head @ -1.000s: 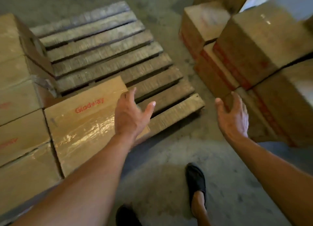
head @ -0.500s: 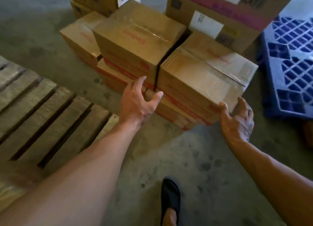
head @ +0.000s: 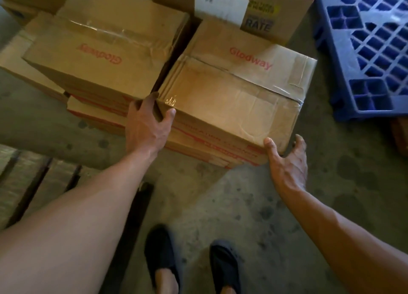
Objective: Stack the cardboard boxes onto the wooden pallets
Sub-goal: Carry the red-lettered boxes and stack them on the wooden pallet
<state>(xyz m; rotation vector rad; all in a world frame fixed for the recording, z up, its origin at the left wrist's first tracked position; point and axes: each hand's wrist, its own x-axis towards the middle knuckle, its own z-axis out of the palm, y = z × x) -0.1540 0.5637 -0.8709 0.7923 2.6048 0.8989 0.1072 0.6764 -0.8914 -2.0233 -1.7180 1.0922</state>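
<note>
Since the taped box [head: 231,99] lies on top of a lower box [head: 212,156] and the neighbouring box [head: 99,51] crowds its left side, we judge the two near corners to be the only free places to take it. Our left grip [head: 146,126] wraps the near left corner, with the thumb on the front edge and the fingers tucked into the narrow gap between the boxes. Our right grip [head: 289,161] is spread wide at the near right corner. Its thumb lies against the front face and its fingers reach past the side, not closed on anything. The box rests in the stack, not yet on the wooden pallet [head: 26,183], whose slats lie near our left arm across a strip of concrete floor [head: 242,205]. The wrinkled top tape suggests we should carry it from beneath.
</note>
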